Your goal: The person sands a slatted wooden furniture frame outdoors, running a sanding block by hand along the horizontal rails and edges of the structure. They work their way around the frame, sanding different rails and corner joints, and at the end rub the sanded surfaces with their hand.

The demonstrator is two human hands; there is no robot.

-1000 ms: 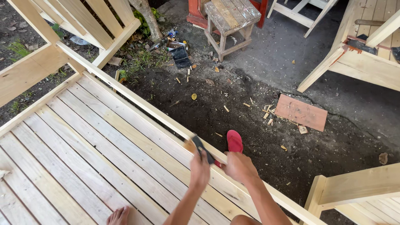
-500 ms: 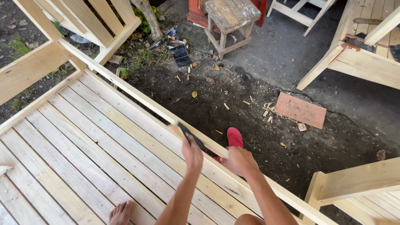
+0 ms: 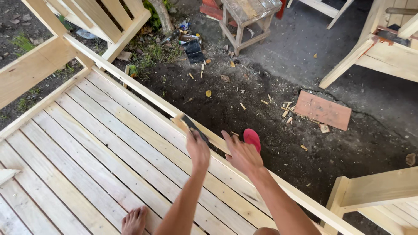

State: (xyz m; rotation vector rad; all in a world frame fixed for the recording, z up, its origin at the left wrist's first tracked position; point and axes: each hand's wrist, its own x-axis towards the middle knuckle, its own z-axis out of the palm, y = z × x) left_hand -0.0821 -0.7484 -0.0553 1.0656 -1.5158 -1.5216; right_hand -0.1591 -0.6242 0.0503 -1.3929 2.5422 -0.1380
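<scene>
I see my left hand [image 3: 198, 150] closed in a fist around the dark handle of a paintbrush [image 3: 188, 124], whose pale bristle end lies against the long rail [image 3: 143, 93] at the outer edge of the slatted wooden platform [image 3: 78, 148]. My right hand [image 3: 242, 153] is spread open, fingers apart, palm down on that same edge rail just beside the brush hand; it grips nothing. Both hands sit near the middle of the platform's outer edge. Just past the rail, on the dark soil, lies 1 red sandal [image 3: 252, 139]. My bare foot [image 3: 134, 220] rests on the slats near the platform's near edge. A flat reddish board [image 3: 323, 110] lies on the ground, well apart.
</scene>
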